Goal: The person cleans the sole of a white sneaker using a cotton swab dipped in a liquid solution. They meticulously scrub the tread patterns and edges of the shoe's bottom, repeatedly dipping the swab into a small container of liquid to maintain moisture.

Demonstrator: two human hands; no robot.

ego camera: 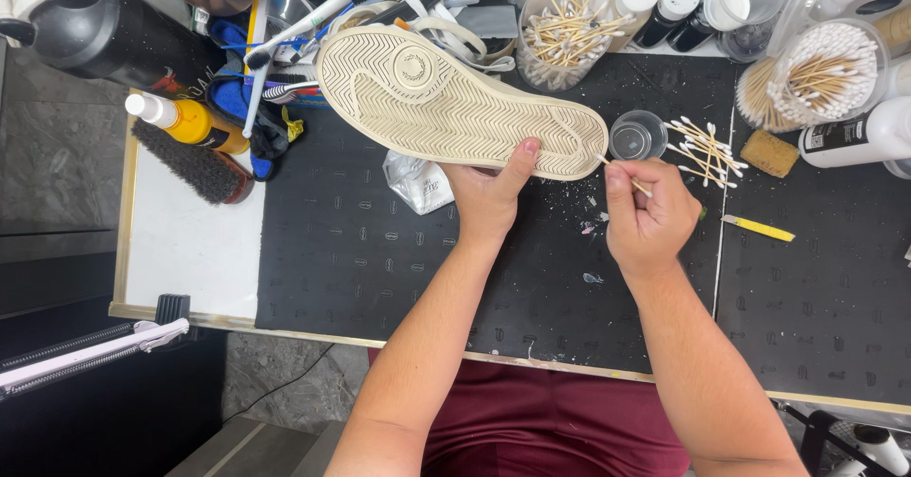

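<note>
My left hand [489,192] grips a shoe [446,97] by its side, the cream ribbed sole turned up toward me, the thumb lying on the sole near its heel end. My right hand [650,216] pinches a thin wooden cotton swab [634,183], whose tip touches the edge of the sole by the heel. Both hands hover over a black work mat [380,259]. The shoe's upper is hidden beneath the sole.
A small clear cup [637,135] and several loose swabs [707,149] lie right of the shoe. Swab jars [565,31] [824,69], dark bottles [678,2], a sponge [770,152], a yellow blade [759,228], an orange bottle [195,121] and a brush [195,164] surround the mat.
</note>
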